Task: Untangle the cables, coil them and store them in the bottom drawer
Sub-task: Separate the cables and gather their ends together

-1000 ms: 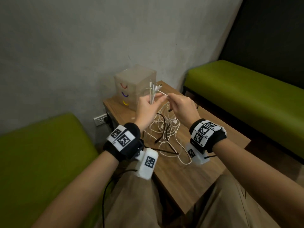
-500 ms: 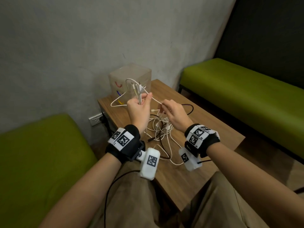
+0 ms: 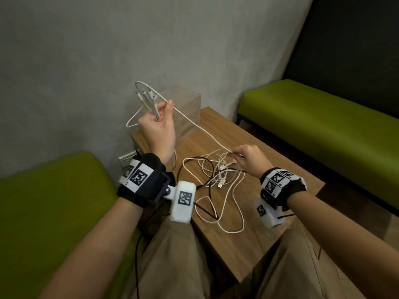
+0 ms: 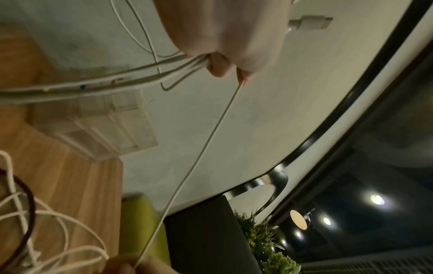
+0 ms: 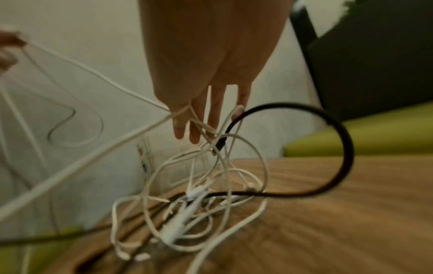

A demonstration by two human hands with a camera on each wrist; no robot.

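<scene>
My left hand (image 3: 158,117) is raised above the table's back left corner and grips a bunch of white cable ends (image 3: 149,99), plugs pointing up. One white cable (image 3: 198,128) runs taut from that hand down to my right hand (image 3: 238,155), which pinches it just above the tangle. The tangle of white cables (image 3: 218,175) with a dark cable (image 3: 210,190) lies on the wooden table (image 3: 269,212). In the left wrist view the bunch (image 4: 140,79) leaves my curled fingers. In the right wrist view the dark cable (image 5: 337,129) loops beside my fingertips (image 5: 185,129). A clear drawer unit (image 3: 185,113) stands behind.
Green benches (image 3: 323,117) flank the table on the right and on the left (image 3: 43,201). A grey wall stands close behind the drawer unit, with a socket (image 3: 127,157) low on it. My knees are against the table's near edge.
My left hand has risen up and to the left with the cable ends. My right hand has moved down and right, away from it, so the white cable between them is now stretched out.
</scene>
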